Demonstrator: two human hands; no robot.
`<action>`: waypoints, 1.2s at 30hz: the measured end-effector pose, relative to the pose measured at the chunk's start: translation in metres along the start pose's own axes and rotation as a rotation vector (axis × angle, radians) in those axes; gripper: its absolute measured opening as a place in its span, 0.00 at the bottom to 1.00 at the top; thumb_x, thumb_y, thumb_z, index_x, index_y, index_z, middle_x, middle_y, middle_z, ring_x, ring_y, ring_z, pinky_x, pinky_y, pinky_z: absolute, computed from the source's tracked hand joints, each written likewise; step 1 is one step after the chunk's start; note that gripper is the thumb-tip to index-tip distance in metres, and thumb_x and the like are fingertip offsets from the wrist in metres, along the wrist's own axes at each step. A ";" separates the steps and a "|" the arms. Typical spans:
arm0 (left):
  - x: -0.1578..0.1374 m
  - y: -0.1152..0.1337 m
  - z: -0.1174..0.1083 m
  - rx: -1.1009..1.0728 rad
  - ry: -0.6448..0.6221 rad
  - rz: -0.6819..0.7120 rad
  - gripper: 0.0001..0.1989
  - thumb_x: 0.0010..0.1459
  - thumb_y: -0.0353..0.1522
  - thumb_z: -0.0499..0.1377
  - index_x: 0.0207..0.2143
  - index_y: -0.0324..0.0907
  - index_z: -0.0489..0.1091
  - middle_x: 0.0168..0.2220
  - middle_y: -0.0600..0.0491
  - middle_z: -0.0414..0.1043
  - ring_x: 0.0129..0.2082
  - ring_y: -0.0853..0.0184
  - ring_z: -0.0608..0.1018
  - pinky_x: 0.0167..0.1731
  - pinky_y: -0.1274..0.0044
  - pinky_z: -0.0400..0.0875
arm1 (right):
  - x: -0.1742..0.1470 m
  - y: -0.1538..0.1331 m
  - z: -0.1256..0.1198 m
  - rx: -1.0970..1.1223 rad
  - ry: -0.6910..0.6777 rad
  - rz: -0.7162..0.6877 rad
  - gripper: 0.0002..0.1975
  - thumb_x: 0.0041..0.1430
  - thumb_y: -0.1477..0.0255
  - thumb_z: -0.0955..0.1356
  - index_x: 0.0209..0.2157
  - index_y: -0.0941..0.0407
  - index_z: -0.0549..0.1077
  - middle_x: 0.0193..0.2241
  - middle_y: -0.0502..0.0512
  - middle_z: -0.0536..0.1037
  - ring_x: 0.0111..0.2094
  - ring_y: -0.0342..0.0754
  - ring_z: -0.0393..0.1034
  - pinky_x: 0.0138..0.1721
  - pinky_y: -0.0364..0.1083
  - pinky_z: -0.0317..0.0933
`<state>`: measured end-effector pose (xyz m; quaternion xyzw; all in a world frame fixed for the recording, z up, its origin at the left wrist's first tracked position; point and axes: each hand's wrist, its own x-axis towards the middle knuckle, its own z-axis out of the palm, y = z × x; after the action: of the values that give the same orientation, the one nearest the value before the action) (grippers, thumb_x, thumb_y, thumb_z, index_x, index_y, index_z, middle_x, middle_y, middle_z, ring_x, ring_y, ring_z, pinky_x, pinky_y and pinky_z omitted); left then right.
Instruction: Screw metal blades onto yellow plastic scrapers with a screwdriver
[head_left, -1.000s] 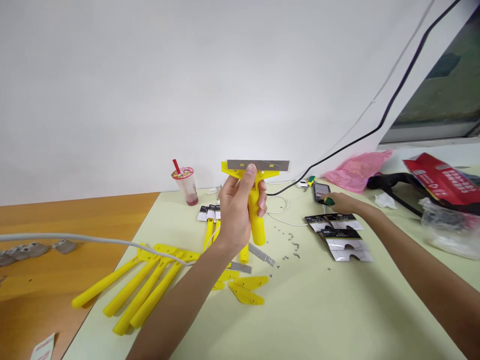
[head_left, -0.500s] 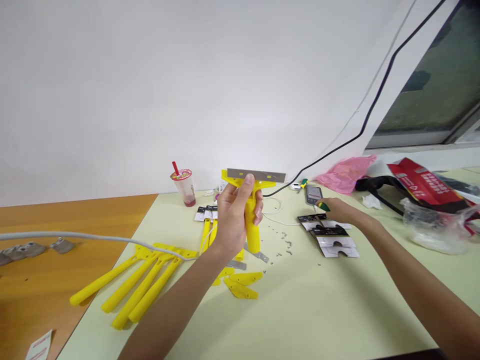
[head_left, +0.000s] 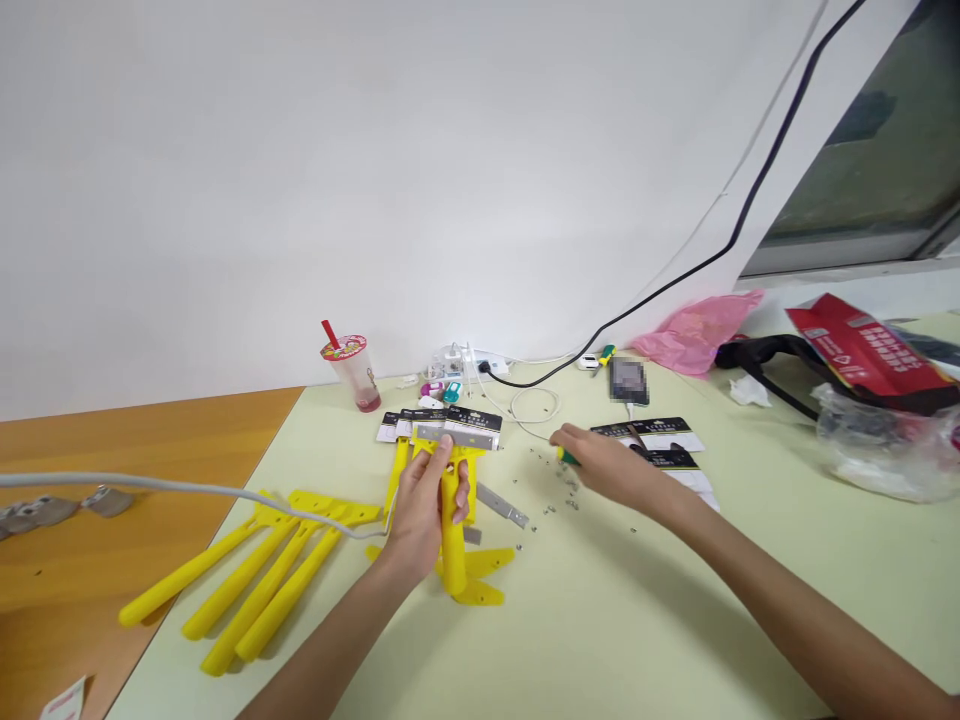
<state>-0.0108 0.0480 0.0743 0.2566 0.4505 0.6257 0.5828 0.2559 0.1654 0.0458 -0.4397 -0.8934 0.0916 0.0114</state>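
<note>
My left hand [head_left: 424, 505] is closed round the yellow handle of a scraper [head_left: 453, 545]. Its thumb presses on the grey metal blade [head_left: 472, 438] lying across the scraper's head. My right hand [head_left: 600, 465] grips a screwdriver [head_left: 568, 456], of which only a bit of green and yellow handle shows; the rest is hidden by the fingers. Small screws [head_left: 571, 485] lie scattered on the table below it. Beneath the held scraper are loose yellow plastic pieces [head_left: 491, 561] and another metal blade [head_left: 502, 505].
Several yellow scraper handles [head_left: 281, 590] lie at the left, with a grey cable [head_left: 187, 487] crossing them. Packaging cards [head_left: 667, 433] are at the right. A drink cup [head_left: 354, 375], power strip [head_left: 487, 365], phone [head_left: 628, 381] and pink bag [head_left: 697, 335] stand along the wall.
My left hand has lowered the scraper and brought it slightly left. The right hand has moved left with the screwdriver, from the packaging cards to above the screws.
</note>
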 end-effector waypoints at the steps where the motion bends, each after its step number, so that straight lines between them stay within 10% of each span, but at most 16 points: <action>1: 0.000 -0.003 -0.003 0.001 0.018 -0.004 0.31 0.50 0.52 0.79 0.34 0.43 0.65 0.30 0.56 0.73 0.19 0.76 0.67 0.16 0.82 0.60 | 0.001 -0.014 0.001 0.059 -0.019 -0.049 0.14 0.73 0.80 0.63 0.52 0.56 0.76 0.52 0.63 0.80 0.47 0.56 0.80 0.43 0.48 0.63; 10: 0.001 -0.008 -0.026 -0.012 0.069 0.020 0.30 0.48 0.50 0.80 0.34 0.42 0.68 0.30 0.57 0.74 0.18 0.76 0.68 0.16 0.82 0.59 | 0.003 -0.105 0.024 0.284 -0.232 -0.416 0.25 0.67 0.47 0.75 0.48 0.54 0.80 0.43 0.58 0.83 0.37 0.54 0.77 0.33 0.47 0.58; 16: 0.010 -0.001 -0.040 -0.072 0.084 0.040 0.30 0.50 0.49 0.80 0.36 0.43 0.67 0.30 0.59 0.71 0.19 0.78 0.66 0.16 0.84 0.58 | 0.012 -0.128 0.026 0.183 -0.324 -0.536 0.27 0.72 0.55 0.72 0.64 0.56 0.75 0.44 0.61 0.85 0.36 0.54 0.78 0.34 0.48 0.61; 27: 0.019 0.009 -0.049 -0.105 0.142 0.038 0.30 0.48 0.46 0.81 0.37 0.43 0.65 0.30 0.59 0.69 0.19 0.77 0.65 0.15 0.84 0.57 | 0.016 -0.113 0.016 0.247 -0.523 -0.467 0.14 0.72 0.59 0.73 0.47 0.56 0.79 0.39 0.55 0.79 0.40 0.53 0.75 0.34 0.47 0.56; 36: 0.020 0.008 -0.051 -0.129 0.144 0.064 0.27 0.53 0.45 0.79 0.37 0.43 0.66 0.31 0.58 0.69 0.20 0.77 0.65 0.16 0.84 0.58 | 0.013 -0.098 0.008 0.190 -0.595 -0.347 0.18 0.68 0.60 0.74 0.55 0.53 0.79 0.47 0.59 0.79 0.43 0.57 0.75 0.35 0.47 0.54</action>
<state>-0.0617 0.0541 0.0538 0.1871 0.4415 0.6885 0.5440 0.1703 0.1158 0.0540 -0.2326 -0.9064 0.2950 -0.1932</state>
